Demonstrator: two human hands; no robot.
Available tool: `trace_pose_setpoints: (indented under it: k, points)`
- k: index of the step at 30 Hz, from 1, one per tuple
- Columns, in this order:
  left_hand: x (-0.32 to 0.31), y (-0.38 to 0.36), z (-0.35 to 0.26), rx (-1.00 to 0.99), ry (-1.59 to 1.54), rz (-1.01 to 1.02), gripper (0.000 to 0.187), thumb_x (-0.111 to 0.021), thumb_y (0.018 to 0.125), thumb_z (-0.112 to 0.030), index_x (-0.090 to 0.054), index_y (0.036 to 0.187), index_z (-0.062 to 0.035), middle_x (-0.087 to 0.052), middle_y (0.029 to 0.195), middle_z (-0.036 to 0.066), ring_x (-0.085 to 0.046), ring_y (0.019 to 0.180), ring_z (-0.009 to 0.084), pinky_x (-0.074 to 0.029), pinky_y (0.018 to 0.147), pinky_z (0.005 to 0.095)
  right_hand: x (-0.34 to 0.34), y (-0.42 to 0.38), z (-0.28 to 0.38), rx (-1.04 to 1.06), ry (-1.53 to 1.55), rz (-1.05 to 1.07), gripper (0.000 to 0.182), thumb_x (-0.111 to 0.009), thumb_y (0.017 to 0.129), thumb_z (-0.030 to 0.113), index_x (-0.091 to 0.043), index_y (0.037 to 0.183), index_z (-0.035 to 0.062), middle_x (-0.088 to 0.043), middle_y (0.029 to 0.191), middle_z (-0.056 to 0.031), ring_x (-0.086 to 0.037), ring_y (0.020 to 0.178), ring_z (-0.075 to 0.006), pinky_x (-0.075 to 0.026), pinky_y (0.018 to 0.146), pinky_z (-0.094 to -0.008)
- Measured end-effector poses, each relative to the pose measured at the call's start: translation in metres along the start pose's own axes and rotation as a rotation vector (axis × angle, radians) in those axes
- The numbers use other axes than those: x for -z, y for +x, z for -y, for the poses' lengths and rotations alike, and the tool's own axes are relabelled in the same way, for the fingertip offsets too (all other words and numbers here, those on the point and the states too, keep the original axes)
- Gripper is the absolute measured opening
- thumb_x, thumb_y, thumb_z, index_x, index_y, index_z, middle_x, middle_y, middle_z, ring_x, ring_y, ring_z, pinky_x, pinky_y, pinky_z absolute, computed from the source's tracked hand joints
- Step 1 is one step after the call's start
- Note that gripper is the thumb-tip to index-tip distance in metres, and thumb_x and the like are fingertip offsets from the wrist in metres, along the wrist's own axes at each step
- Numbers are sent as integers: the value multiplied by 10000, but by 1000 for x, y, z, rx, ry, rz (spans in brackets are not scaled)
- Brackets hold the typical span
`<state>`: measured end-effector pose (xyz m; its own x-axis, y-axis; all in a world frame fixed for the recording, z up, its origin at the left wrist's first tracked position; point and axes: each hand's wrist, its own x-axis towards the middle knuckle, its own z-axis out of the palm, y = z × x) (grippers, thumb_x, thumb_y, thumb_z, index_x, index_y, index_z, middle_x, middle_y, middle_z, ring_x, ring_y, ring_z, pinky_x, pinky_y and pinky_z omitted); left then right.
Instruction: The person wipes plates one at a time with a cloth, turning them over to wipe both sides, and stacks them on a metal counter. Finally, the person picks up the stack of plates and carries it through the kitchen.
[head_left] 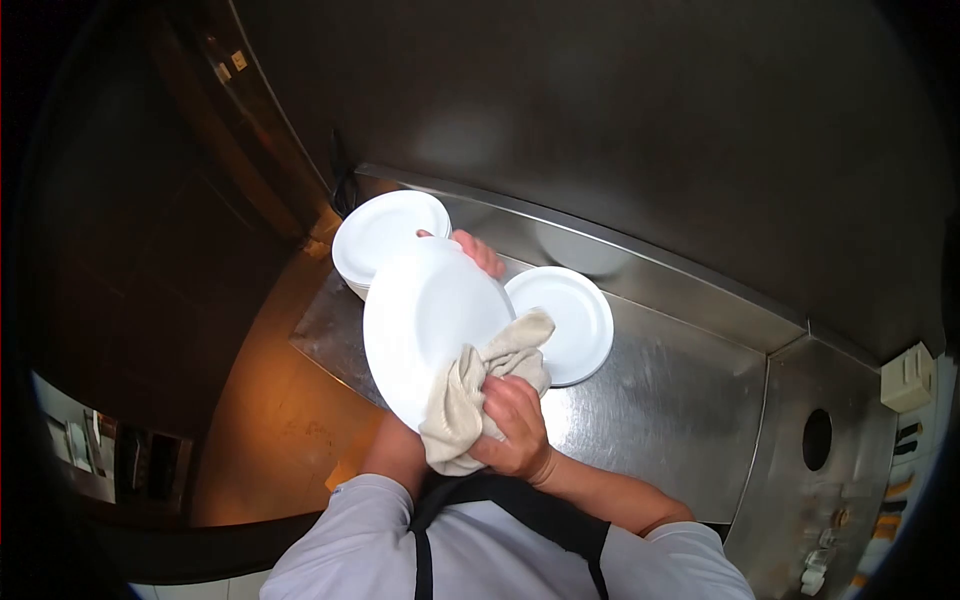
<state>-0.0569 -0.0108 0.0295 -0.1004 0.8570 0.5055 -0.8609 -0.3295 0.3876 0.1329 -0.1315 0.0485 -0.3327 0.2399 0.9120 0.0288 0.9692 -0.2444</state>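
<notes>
A white plate (425, 325) is held tilted in front of my chest. My left hand (480, 254) grips its far edge; the left forearm passes behind the plate, and most of that hand is hidden by it. Bunched in my right hand (518, 430) is a beige cloth (455, 410), pressed against the plate's near right edge. Behind the held plate, at the left, stands a stack of white plates (385, 230). To the right, another white plate (575, 325) lies on the steel counter, partly covered by the cloth and the held plate.
The stainless steel counter (665, 390) runs along a dark wall with a raised metal ledge (620, 250). At the right is a steel section with a round hole (817, 440). A pale box (907, 377) stands beyond it. Orange-brown floor (285, 400) shows at the left.
</notes>
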Motion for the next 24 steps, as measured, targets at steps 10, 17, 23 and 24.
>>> trace_pose_setpoints:
  k: [10,17,23,24]
  points:
    - [-11,-17,-2,110,80,-167,606,-314,1062,-593,-568,863,-80,-511,711,44,-475,736,170,-414,690,304,16,1,8,-211,41,-33,286,-754,822,164,-688,1080,61,-610,1182,-205,-637,1076,-368,-520,886,-482]
    - [-82,-16,1,-154,641,-417,454,-577,1031,-164,-362,1400,-11,-578,1290,148,-591,1161,191,-470,1032,345,97,32,-59,-984,378,-514,429,-720,850,23,-574,1246,-54,-650,1172,-157,-655,1033,-227,-539,871,-357]
    - [-91,-36,67,-250,664,-810,515,-648,962,-47,-373,1390,34,-553,1321,180,-548,1218,249,-426,1073,373,47,-9,-97,-1266,776,-706,547,-741,835,-13,-517,1334,-14,-636,1211,-132,-649,1049,-216,-530,934,-331]
    - [-70,-31,54,-230,750,-794,493,-664,956,-57,-406,1367,35,-578,1288,170,-571,1179,240,-451,1039,359,39,-16,-90,-1308,826,-652,564,-748,834,-11,-507,1344,-12,-631,1221,-134,-649,1051,-220,-532,938,-335]
